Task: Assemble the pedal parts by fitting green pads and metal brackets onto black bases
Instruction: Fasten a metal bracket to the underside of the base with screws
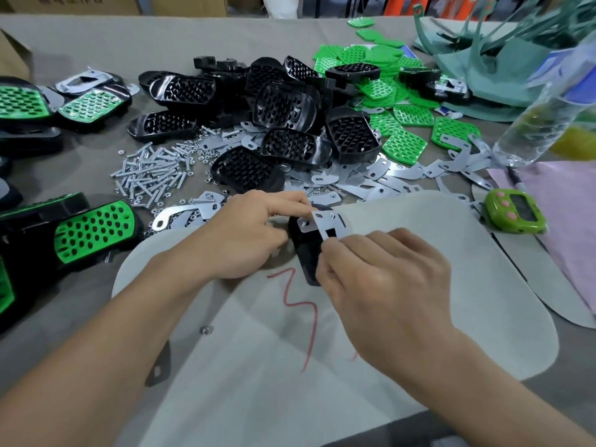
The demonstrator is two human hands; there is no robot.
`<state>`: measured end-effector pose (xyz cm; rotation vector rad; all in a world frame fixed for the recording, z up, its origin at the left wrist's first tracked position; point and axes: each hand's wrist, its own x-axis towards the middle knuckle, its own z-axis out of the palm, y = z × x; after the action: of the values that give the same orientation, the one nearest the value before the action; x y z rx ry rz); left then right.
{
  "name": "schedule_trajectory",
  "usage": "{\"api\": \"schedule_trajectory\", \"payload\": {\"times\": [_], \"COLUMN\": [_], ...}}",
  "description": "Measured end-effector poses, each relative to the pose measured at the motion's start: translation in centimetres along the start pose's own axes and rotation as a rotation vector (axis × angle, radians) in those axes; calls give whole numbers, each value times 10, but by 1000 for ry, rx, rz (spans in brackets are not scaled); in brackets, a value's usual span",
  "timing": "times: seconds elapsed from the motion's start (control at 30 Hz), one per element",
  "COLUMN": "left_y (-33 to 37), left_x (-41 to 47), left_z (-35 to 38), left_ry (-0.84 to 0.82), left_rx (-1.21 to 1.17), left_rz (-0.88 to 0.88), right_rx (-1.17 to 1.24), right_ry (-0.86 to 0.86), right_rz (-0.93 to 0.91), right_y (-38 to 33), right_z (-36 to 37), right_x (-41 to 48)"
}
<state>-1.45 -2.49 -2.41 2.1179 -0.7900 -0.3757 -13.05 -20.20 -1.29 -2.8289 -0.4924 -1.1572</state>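
A: Where is the person holding the piece at this moment?

B: The black base (pixel 306 253) is sitting in the middle of the frame, between the two hands, over a pale sheet (pixel 435 285) that is carrying a red scribble (pixel 301 304). The left hand (pixel 245 233) is curling its fingers round the upper left side of this base and gripping it.

A: And the other hand?

B: The right hand (pixel 380 272) is pinching the lower edge of a metal bracket (pixel 322 222) with its fingertips. The bracket is lying tilted on the upper end of the base and is touching it. It is not possible to tell if it is sitting fully in its place.

A: What is lying around them on the worktop (pixel 96 43)?

B: A heap of black bases (pixel 283 108) is filling the upper middle of the frame. The green pads (pixel 403 145) are spreading to the right of this heap, and loose brackets (pixel 396 175) are lying just below them. A pile of screws (pixel 151 172) is resting to the left of centre. Pedals with green pads already fitted (pixel 93 230) are lying at the left edge. At the right, a green timer (pixel 516 211) is standing near a clear plastic bottle (pixel 541 124), which is looking blurred.
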Motion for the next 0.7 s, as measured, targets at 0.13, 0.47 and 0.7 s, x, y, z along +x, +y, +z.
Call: {"api": "schedule_trajectory", "payload": {"times": [0.13,0.47,0.7], "left_y": [-3,-6,4], "left_x": [2,2,-2], "left_z": [-2,-1,-1], "left_ry": [-43,-8,32], "left_rx": [-114,-165,-116], "left_rz": [-21,-85,-81], "right_rx": [2,12,20], "right_ry": [-23,-122,-216], "right_rz": [-9,-85,-55], "right_y": [-7,-7,-12], "right_z": [7,-1,-2], "right_x": [-1,-2,7]}}
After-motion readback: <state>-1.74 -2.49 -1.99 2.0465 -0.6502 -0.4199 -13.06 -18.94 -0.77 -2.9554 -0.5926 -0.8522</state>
